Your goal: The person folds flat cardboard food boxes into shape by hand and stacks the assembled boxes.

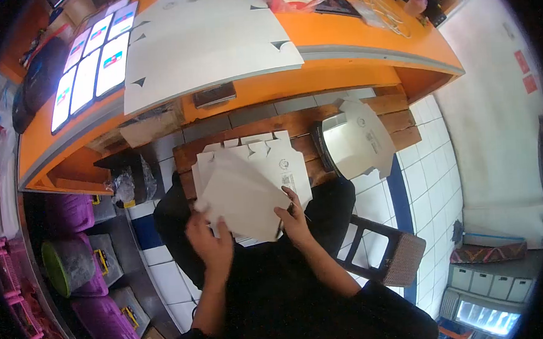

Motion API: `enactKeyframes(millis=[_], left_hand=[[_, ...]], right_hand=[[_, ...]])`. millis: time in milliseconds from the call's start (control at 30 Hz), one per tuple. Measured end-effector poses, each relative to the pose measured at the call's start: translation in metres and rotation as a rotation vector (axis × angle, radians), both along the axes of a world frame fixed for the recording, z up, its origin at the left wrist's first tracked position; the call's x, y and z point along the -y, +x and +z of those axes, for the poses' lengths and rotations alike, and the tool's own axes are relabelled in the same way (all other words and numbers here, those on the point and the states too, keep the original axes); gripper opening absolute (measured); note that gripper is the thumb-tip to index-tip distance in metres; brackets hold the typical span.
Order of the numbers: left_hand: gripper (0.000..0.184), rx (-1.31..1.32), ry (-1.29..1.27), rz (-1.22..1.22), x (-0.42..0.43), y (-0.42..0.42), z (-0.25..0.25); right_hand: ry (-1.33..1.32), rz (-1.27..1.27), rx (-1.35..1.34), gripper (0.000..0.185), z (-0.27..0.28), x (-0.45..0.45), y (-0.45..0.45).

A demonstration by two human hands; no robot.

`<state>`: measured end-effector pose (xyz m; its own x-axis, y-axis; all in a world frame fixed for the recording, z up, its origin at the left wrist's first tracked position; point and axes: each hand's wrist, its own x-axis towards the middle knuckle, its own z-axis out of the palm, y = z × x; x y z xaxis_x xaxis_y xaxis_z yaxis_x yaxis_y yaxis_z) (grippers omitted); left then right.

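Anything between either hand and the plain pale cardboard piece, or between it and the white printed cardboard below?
Nothing clearly in the way. Right hand holds the plain pale cardboard piece, a small unidentifiable dark thing at its fingers; left hand blurred at the edge, contact unclear. Nothing visible between piece and white printed cardboard.

The person's left hand (pixel 211 241) is blurred, its thumb raised and set apart from the fingers. The right hand (pixel 294 220), a little higher and apart from the left, is bent at the fingers, with the thumb pointing in toward the left hand. The left forearm (pixel 212 295) rises nearly straight below its hand; the right forearm (pixel 330 266) slants inward from a dark sleeve (pixel 389 310). Both forearms are bare.
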<state>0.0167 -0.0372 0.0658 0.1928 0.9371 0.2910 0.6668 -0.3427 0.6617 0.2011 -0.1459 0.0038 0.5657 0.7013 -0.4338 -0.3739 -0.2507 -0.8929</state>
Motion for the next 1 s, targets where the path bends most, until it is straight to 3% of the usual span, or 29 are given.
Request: enactKeyframes(millis=[33,100,133,200,300,333,367,433,467,500,567,600,667,700,767,833,900,1000], left_hand=[[0.026,0.003,-0.005,0.001,-0.012,-0.005,-0.002],[0.03,0.232,-0.273,-0.065,-0.033,-0.027,-0.006],[0.03,0.231,-0.274,-0.048,-0.04,-0.043,-0.009],[0.026,0.527,-0.982,-0.376,-0.053,-0.065,-0.012],[0.02,0.718,-1.065,-0.457,-0.049,-0.067,-0.016],[0.022,0.931,-1.147,-0.376,-0.04,-0.053,-0.001],[0.022,0.93,-1.142,-0.374,-0.033,-0.046,-0.007],[0.036,1.258,-1.152,-0.201,-0.019,-0.04,-0.04],[0.05,1.333,-1.305,-0.178,-0.01,-0.046,-0.054],[0.059,1.58,-1.355,-0.152,0.003,-0.044,-0.079],[0.061,1.575,-1.426,-0.024,0.014,-0.028,-0.025],[0.061,1.567,-1.446,-0.029,0.017,-0.033,-0.033],[0.058,1.25,-1.506,-0.175,0.025,-0.054,-0.055],[0.058,1.249,-1.517,-0.176,0.023,-0.054,-0.05],[0.052,0.999,-1.442,-0.083,0.012,-0.048,-0.032],[0.052,1.008,-1.413,-0.004,0.006,-0.046,-0.032],[0.054,0.904,-1.325,0.002,0.0,-0.043,-0.035],[0.051,0.839,-1.301,-0.09,-0.006,-0.037,-0.03]], right_hand=[[0.073,0.134,0.186,0.061,0.003,0.007,0.008],[-0.002,0.178,-0.195,0.062,0.005,0.025,0.025],[-0.051,0.24,-0.216,0.062,0.002,0.033,0.031],[-0.093,0.311,-0.237,0.063,0.004,0.035,0.041],[-0.083,0.408,-0.467,0.066,0.014,0.036,0.04],[-0.078,0.386,-0.563,0.067,0.01,0.038,0.036],[-0.072,0.364,-0.658,0.067,0.006,0.038,0.033],[-0.152,0.241,-0.698,0.065,0.02,0.022,0.019],[-0.235,0.111,-0.733,0.064,0.026,0.014,0.011],[-0.233,0.101,-0.728,0.064,0.023,0.007,0.007],[-0.022,0.022,-0.446,0.061,0.008,-0.001,0.001],[-0.014,0.071,-0.361,0.057,-0.003,0.002,0.001],[-0.033,0.184,-0.253,0.056,-0.004,0.005,0.004],[-0.043,0.316,-0.144,0.055,-0.004,0.005,0.005],[-0.1,0.275,-0.036,0.05,0.0,0.004,0.007],[-0.436,0.699,0.651,0.053,0.033,-0.005,0.02],[-0.75,0.801,1.031,0.068,0.05,-0.005,0.011],[-0.8,0.828,1.081,0.07,0.072,-0.012,0.005]])
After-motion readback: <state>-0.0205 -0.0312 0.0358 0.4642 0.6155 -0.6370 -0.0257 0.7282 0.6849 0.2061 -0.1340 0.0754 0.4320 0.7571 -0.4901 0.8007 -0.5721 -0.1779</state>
